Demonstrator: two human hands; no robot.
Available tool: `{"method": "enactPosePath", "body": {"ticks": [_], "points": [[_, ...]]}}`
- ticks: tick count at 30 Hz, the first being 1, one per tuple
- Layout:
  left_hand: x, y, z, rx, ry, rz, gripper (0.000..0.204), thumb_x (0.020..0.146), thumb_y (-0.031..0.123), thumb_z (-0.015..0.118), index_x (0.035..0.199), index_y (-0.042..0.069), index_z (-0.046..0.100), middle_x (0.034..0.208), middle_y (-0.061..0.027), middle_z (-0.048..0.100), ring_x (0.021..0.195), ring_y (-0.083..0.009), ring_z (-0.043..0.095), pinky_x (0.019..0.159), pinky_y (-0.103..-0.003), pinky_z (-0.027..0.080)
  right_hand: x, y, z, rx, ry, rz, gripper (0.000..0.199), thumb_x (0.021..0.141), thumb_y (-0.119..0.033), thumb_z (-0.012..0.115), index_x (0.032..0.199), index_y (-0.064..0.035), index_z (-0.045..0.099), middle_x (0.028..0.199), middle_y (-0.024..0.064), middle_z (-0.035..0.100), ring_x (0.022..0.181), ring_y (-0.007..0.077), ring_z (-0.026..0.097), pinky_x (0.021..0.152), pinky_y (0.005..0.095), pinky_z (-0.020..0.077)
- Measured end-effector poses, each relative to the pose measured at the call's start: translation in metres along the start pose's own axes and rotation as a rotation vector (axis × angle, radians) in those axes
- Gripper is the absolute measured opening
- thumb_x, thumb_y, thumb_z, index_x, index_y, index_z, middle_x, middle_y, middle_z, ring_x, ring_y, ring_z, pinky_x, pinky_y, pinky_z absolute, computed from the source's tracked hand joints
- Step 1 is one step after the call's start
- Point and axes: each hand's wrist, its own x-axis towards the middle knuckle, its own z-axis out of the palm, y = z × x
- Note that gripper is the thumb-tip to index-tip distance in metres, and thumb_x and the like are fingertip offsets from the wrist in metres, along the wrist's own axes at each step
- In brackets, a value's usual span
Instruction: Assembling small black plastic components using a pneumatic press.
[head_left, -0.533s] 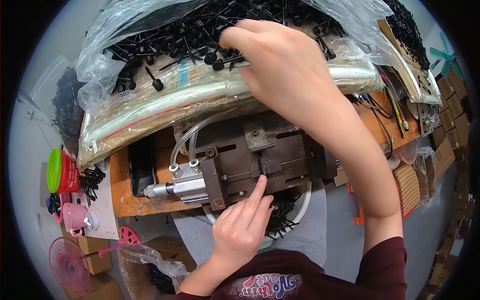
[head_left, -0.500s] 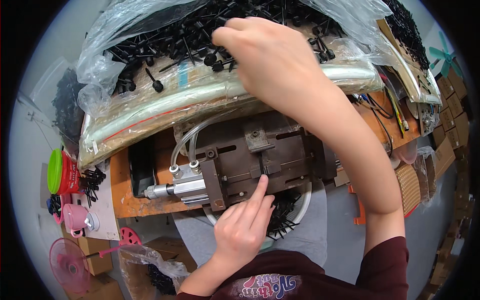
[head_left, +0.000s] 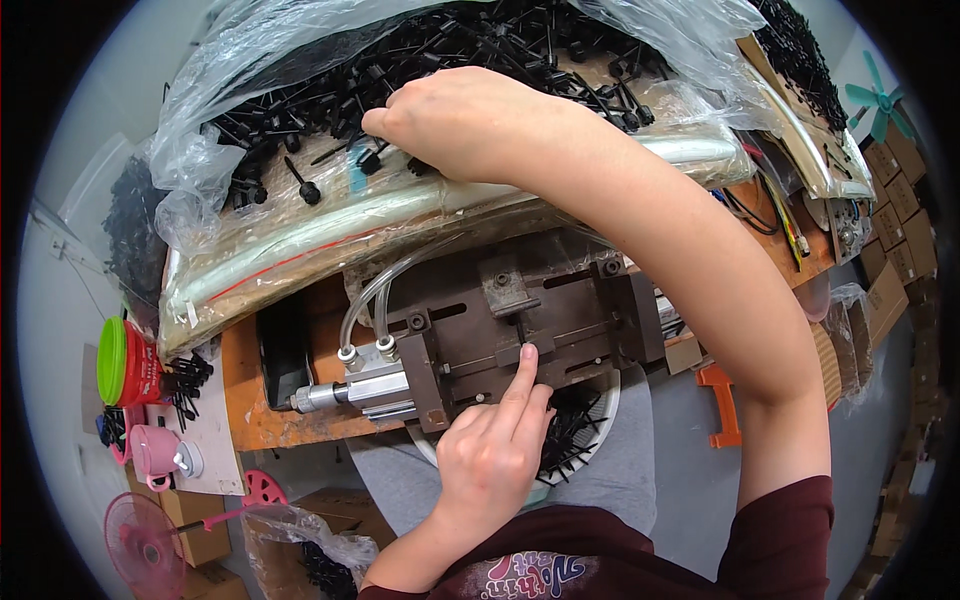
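— What's the setting?

— A cluttered orange wooden bench (head_left: 262,420) in a workshop, cardboard boxes stacked on the floor to the right (head_left: 900,260) and a small pink fan (head_left: 140,545) low on the left.

— And the containers?

— A big clear plastic bag (head_left: 230,150) lies open across the far side of the bench, filled with small black plastic stemmed parts (head_left: 300,95). Below the bench edge, on the person's lap, a white round basket (head_left: 600,415) holds more of the same black parts.

— The hands?

— The right hand (head_left: 465,120) is curled loosely, palm down, fingertips in the pile at the bag's mouth; whether it pinches a part I cannot tell. The left hand (head_left: 495,455) is mostly closed, holding nothing, its index finger stretched out and touching the dark metal fixture (head_left: 520,320) with its silver air cylinder (head_left: 365,385) and clear hoses.

— Anything different from half a second ago?

— The right hand has moved leftward and nearer along the bag. The left hand stays put on the fixture.
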Motion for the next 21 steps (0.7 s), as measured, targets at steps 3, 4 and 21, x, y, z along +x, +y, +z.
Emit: {"method": "enactPosePath", "body": {"ticks": [3, 4, 21], "points": [[0.000, 0.000, 0.000, -0.003, 0.007, 0.000, 0.024, 0.066, 0.010, 0.077, 0.087, 0.005, 0.067, 0.119, -0.0117, 0.065, 0.057, -0.0171, 0.059, 0.055, -0.026, 0.047, 0.000, 0.002, -0.005, -0.024, -0.004, -0.051, 0.017, 0.078, -0.004, 0.062, 0.094, -0.0058, 0.067, 0.092, 0.0123, 0.069, 0.089, 0.0285, 0.068, 0.074, 0.0386, 0.0561], [0.001, 0.000, 0.000, -0.005, 0.007, 0.001, 0.024, 0.066, 0.010, 0.077, 0.087, 0.005, 0.067, 0.118, -0.0116, 0.065, 0.056, -0.0172, 0.059, 0.054, -0.026, 0.047, -0.001, 0.003, -0.006, -0.005, 0.000, -0.067, 0.016, 0.078, -0.004, 0.062, 0.093, -0.0052, 0.067, 0.093, 0.0125, 0.069, 0.089, 0.0287, 0.068, 0.074, 0.0386, 0.0559], [-0.006, 0.001, -0.026, -0.305, -0.045, 0.074, 0.025, 0.069, 0.015, 0.080, 0.087, 0.004, 0.068, 0.114, -0.0121, 0.067, 0.060, -0.0148, 0.064, 0.052, -0.024, 0.046, -0.082, -0.002, -0.051, 1.019, 0.626, 0.465, 0.015, 0.079, -0.006, 0.071, 0.093, -0.0032, 0.067, 0.076, 0.0009, 0.063, 0.064, 0.0053, 0.055, 0.057, 0.0211, 0.0433]]}}
